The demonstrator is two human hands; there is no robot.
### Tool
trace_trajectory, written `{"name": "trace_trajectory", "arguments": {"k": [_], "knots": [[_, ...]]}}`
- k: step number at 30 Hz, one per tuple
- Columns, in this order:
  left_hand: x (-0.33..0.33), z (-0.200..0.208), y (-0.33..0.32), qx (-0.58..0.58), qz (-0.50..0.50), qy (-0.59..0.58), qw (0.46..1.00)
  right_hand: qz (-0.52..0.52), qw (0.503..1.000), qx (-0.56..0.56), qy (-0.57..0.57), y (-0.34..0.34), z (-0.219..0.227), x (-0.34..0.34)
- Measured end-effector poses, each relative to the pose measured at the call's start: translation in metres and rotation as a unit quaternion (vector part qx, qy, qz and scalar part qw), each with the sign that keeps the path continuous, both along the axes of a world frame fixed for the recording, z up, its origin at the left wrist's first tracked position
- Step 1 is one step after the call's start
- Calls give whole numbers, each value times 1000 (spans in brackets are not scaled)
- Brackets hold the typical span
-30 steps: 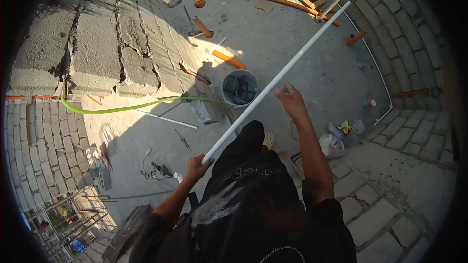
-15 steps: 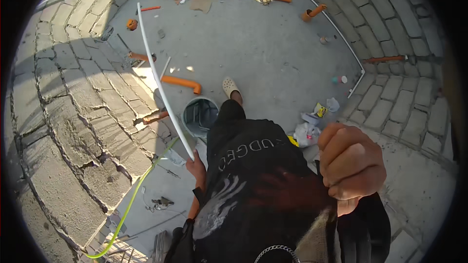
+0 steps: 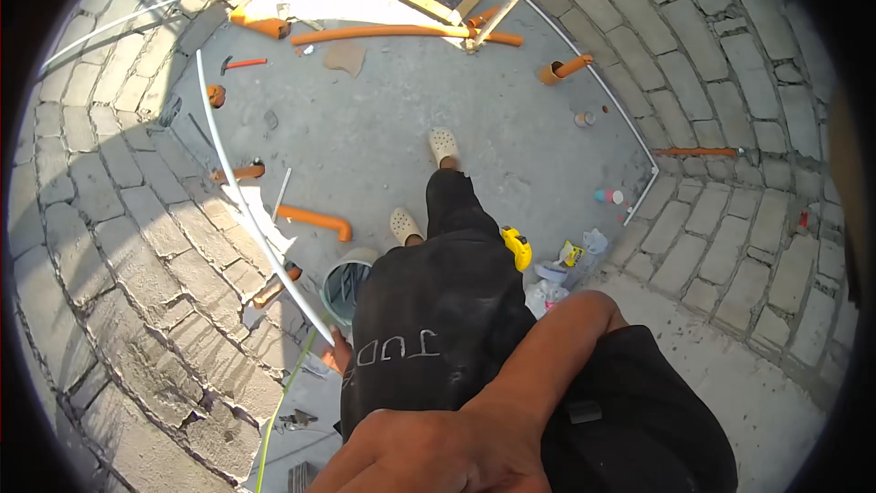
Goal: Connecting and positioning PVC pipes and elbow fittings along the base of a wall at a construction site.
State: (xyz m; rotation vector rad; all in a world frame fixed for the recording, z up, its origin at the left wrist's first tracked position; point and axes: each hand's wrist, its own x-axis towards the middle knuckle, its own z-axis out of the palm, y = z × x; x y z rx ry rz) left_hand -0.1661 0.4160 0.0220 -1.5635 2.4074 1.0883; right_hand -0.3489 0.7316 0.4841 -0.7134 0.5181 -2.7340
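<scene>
- left hand (image 3: 338, 353): white pipe (image 3: 245, 210) is being gripped at its near end, fingers closed
- right hand (image 3: 429, 452): being held close to view; fingers hidden, grip cannot be told
- pipe is being slanted past the bucket (image 3: 363, 256); far tip best being steered clear of the block wall (image 3: 155, 265)

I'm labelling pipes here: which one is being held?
The long white pipe, whose lower end is in the left hand. The short white piece and the orange elbow pipe near the bucket are not held.
</scene>
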Motion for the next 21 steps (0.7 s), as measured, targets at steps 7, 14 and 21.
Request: {"name": "trace_trajectory", "arguments": {"k": [7,14,21], "knots": [[-32,40,132,67,56,145,986,125,960,144,204,101,-46,-107],[-50,46,212,34,166,124,978,-76,900,312,295,256,-37,-241],[-66,53,287,35,224,114,967,-47,881,294,367,533,-86,-435]]}}
